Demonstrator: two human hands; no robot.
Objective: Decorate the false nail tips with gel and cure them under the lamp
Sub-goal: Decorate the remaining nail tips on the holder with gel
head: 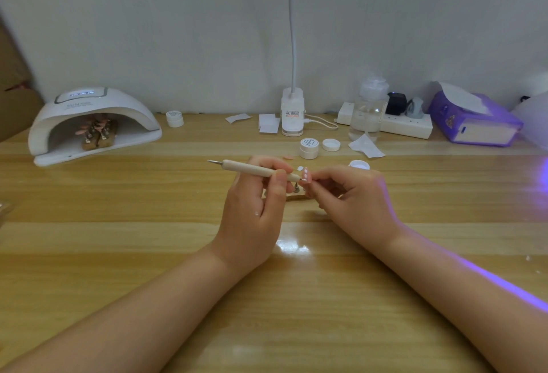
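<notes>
Both hands are closed in fine pinches. Left hand has its grip wrapped round a wooden dotting pen, thumb and fingers shut on the shaft near its working end, the metal point at the far end sticking out to the left. Right hand pinches a pink nail tip between thumb and forefinger, holding it up off the bench. The pen's near end meets the tip's face, where a few white dots already show.

By my reading the step in hand is the decorating itself: dotting white gel onto this one tip. Under the hands a small stand with metal pegs lies on the bench, mostly hidden. An open pot of white gel sits just beyond the right hand, and a capped jar with a loose lid beside it stands a little further back.

Next move likely calls for a steady, light touch to place further dots without smearing the wet ones, then seating the tip on the stand and carrying it to the lamp at far left, where another stand of pink tips already sits inside.
</notes>
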